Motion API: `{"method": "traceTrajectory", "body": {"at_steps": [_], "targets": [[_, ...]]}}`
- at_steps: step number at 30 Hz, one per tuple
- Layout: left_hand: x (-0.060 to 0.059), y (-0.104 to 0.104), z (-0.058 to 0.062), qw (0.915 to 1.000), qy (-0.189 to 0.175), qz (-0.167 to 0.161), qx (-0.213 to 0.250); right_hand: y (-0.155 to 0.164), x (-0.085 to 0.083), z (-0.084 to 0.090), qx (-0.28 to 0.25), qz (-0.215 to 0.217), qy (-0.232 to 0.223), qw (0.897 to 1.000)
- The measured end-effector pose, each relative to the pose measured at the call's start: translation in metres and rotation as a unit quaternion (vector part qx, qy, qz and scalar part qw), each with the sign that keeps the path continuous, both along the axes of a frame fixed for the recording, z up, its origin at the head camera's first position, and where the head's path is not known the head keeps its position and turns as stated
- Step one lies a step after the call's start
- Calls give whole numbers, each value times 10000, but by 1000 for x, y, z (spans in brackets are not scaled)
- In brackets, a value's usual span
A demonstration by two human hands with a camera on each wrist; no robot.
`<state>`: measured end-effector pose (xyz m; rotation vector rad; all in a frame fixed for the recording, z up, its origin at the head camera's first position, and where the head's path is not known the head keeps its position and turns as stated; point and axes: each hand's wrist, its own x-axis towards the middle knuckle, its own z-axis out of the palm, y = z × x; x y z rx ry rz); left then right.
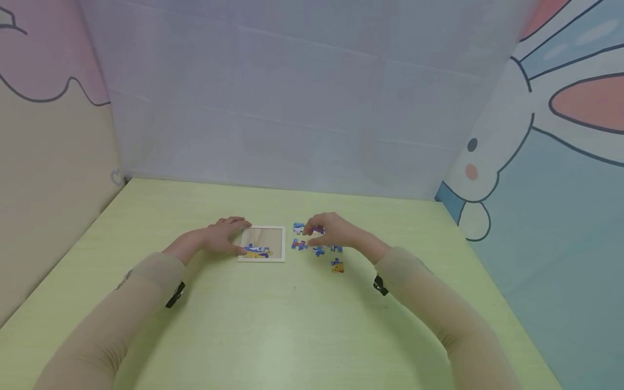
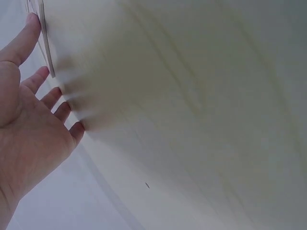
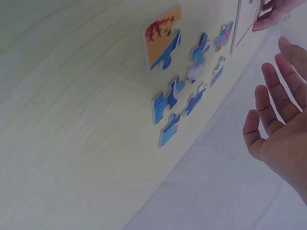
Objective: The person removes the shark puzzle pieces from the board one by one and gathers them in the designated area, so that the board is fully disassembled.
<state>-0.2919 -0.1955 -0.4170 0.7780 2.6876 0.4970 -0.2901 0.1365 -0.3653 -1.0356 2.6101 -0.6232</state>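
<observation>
Your left hand [image 1: 221, 237] is resting at the left edge of the puzzle frame [image 1: 262, 244], which is lying flat near the middle of the green table [image 1: 146, 227], set back toward its far edge. The fingers are lying straight and relaxed, grasping nothing; in the left wrist view the thumb [image 2: 21, 40] is touching the frame's rim [image 2: 44, 36] while the other fingertips are meeting the tabletop. Inside the frame, a few placed pieces [image 1: 257, 251] are filling only the near strip; the rest of the tray is showing bare wood. Just right of the frame, the loose pieces [image 1: 318, 250] are lying scattered, all apart from one another, with an orange-and-blue piece [image 1: 337, 265] sitting nearest you. Your right hand [image 1: 331, 230] is hovering over the far part of this scatter, so it is the nearer hand to every loose piece; the pieces are lying below and toward you from its fingertips. The right wrist view is showing the fingers [image 3: 271, 103] spread and slack, holding nothing, well clear of the table. In the head view those fingers are covering a piece or two at the far end of the scatter, so the full count is not readable. The printed picture on the pieces is too small to make out, and the left wrist view is cutting off all but the frame's edge.
</observation>
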Motion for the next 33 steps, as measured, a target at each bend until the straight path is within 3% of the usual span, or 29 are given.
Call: {"method": "traceTrajectory", "body": {"at_steps": [13,18,23,33], "targets": [[1,11,5,9992,-186,304,-170,-47,-6,-28,-222,50,32,9997],[1,11,5,9991,-177,320,-220,-63,-9,-39,-65,27,173,9998],[0,11,7,9992,-159,298,-193,-75,-10,-41,115,-109,-37,9999],[-3,10,3,9991,-209,280,-233,-81,-14,-54,447,239,211,9985]]}}
